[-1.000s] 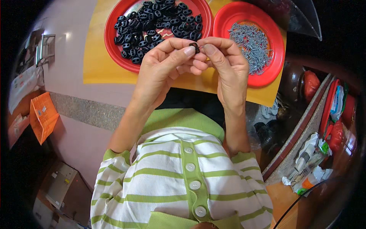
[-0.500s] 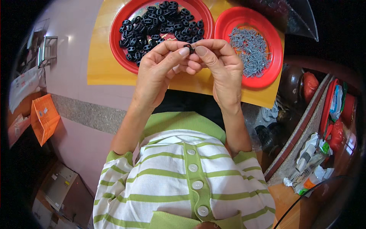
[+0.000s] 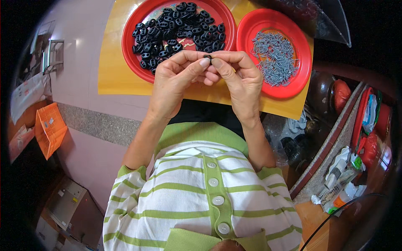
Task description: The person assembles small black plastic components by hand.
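My left hand (image 3: 172, 81) and my right hand (image 3: 245, 85) meet fingertip to fingertip above the yellow table's near edge. Between them is a small black plastic cord lock (image 3: 207, 57), pinched by thumb and forefinger on both sides. My fingertips cover most of it, so its holes and any spring inside are hidden. Just beyond my left hand, a big red tray (image 3: 127, 62) carries a heap of black two-holed cord lock pieces (image 3: 169, 25). Beyond my right hand, a smaller red plate (image 3: 305, 62) holds many small grey metal springs (image 3: 274, 56).
Under the tray and plate lies a yellow tabletop (image 3: 111, 79). A dark bag-like object (image 3: 331, 19) hangs over the far right corner. An orange box (image 3: 50, 129) stands at the left, and several packages (image 3: 345, 184) lie along the right beside a black cable (image 3: 331, 213).
Both hands have come slightly nearer to me, and my fingertips sit closer together around the cord lock, covering more of it. The whole view has shifted a little.
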Motion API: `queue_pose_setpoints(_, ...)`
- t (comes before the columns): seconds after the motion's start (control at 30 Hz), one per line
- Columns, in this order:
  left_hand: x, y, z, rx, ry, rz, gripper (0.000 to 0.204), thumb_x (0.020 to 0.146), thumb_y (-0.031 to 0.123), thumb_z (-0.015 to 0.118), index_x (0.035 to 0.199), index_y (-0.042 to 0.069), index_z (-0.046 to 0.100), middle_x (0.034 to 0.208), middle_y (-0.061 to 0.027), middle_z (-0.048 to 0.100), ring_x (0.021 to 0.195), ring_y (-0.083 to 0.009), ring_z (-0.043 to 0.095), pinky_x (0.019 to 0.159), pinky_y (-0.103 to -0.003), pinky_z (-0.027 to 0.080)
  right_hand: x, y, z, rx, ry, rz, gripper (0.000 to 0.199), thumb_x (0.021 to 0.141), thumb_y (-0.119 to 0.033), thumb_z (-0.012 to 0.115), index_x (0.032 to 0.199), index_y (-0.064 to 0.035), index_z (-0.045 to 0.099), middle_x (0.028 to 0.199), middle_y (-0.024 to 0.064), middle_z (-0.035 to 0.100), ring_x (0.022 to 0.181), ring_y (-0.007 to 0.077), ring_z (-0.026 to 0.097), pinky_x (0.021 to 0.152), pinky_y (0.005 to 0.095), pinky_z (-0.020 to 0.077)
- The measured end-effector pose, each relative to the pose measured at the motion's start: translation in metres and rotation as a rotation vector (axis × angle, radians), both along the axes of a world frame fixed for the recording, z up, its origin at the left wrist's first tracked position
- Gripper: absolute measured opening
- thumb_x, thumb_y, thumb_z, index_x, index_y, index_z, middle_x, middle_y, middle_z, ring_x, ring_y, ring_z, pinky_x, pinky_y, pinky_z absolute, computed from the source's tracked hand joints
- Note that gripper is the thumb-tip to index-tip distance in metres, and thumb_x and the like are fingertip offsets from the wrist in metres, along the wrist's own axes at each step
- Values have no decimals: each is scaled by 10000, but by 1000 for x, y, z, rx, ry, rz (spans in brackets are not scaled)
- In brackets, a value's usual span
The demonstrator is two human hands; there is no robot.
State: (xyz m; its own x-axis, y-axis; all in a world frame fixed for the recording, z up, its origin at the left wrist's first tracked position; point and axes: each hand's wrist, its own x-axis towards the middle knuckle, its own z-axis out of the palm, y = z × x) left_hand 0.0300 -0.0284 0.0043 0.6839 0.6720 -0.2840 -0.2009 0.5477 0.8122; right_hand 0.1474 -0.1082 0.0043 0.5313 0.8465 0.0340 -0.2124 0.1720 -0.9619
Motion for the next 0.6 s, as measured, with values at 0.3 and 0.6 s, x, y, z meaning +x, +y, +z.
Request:
queue_pose_setpoints(0.3,1,-6,-8,-117,-99,5,166,886,72,561,1013,-34,575,865,-112,657,743,-145,646,688,-241,525,6,-7,5,-99,-12,63,108,872,-7,575,970,39,575,854,82,624,726,97,606,649,229,535)
queue_pose_setpoints(0.6,-17,-7,-5,-58,27,30,151,878,29,566,1003,-54,576,873,-121,653,776,-146,650,705,-232,538,-1,-8,-2,-204,-237,106,88,871,-8,573,949,27,593,851,55,620,745,90,603,643,217,509)
